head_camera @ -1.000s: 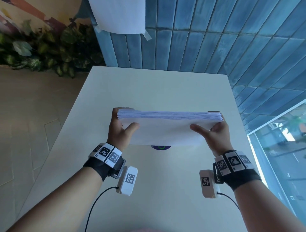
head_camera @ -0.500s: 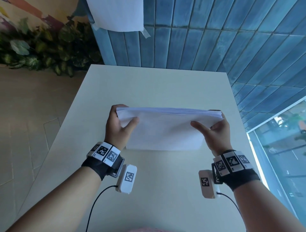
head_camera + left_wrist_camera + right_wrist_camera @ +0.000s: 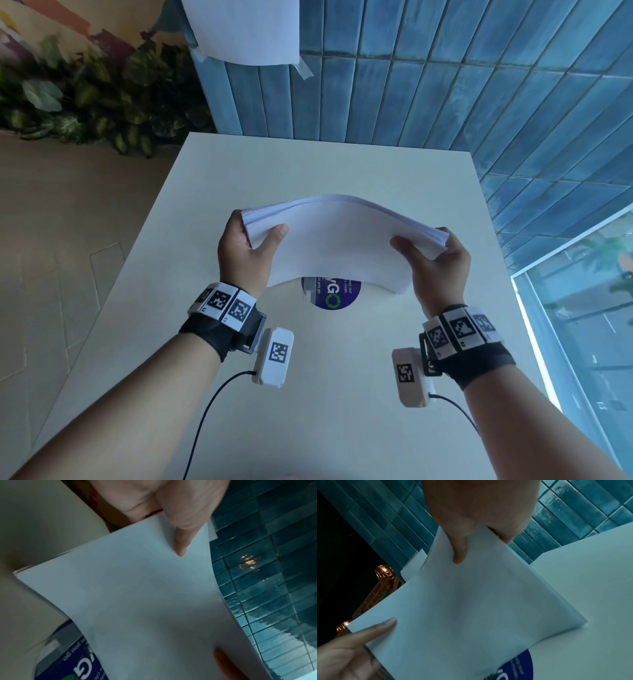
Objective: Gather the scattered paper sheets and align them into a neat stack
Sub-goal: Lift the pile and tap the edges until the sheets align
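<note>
Head view up high, looking forward and down over the white table [image 3: 342, 411] toward the far blue tiled wall [image 3: 445, 68]. Left wrist view super close, aimed rightward across the paper stack [image 3: 145, 601]. Right wrist view equally close, aimed leftward. All three share the stack and round blue sticker [image 3: 337, 294].

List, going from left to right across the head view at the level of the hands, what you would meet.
Floor → table → left hand → paper stack → right hand → table again → blue tiled wall.
</note>
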Demonstrator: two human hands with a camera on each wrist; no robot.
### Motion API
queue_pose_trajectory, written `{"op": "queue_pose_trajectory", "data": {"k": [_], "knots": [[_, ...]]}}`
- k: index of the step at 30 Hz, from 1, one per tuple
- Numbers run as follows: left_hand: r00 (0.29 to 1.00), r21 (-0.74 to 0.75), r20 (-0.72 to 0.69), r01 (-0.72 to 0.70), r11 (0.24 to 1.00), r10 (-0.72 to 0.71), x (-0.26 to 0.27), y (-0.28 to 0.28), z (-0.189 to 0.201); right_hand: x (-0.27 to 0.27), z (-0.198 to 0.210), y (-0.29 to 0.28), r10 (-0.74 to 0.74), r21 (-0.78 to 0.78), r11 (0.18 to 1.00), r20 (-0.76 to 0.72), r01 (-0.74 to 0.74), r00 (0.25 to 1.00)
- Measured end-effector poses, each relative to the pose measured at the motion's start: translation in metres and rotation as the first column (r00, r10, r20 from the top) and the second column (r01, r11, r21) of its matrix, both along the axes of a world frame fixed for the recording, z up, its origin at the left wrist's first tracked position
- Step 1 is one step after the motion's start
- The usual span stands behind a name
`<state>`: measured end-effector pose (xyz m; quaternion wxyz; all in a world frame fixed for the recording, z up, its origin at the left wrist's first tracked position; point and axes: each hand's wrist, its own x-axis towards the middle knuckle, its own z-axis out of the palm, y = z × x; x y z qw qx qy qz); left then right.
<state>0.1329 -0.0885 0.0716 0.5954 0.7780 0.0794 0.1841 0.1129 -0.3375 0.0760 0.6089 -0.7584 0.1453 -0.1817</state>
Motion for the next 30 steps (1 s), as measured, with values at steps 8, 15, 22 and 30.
{"op": "queue_pose_trajectory", "data": {"k": [8, 15, 22, 30], "knots": [[0.997, -0.064, -0.071, 0.025, 0.998, -0.030, 0.001, -0.005, -0.009, 0.006, -0.008, 0.008, -0.071, 0.043, 0.997, -0.005, 0.071, 0.997], [0.997, -0.062, -0.048, 0.059, 0.996, -0.062, 0.002, -0.002, -0.010, 0.008, -0.011, 0.006, -0.109, 0.093, 0.990, 0.031, 0.106, 0.994], [0.991, -0.166, -0.081, 0.088, 0.982, -0.102, 0.002, -0.001, -0.007, 0.017, -0.015, 0.003, -0.018, 0.170, 0.985, 0.022, 0.014, 1.000], [0.990, -0.120, -0.069, 0.112, 0.986, -0.121, 0.007, 0.000, -0.011, 0.020, -0.021, -0.004, 0.059, 0.056, 0.997, -0.047, -0.056, 0.997]]}}
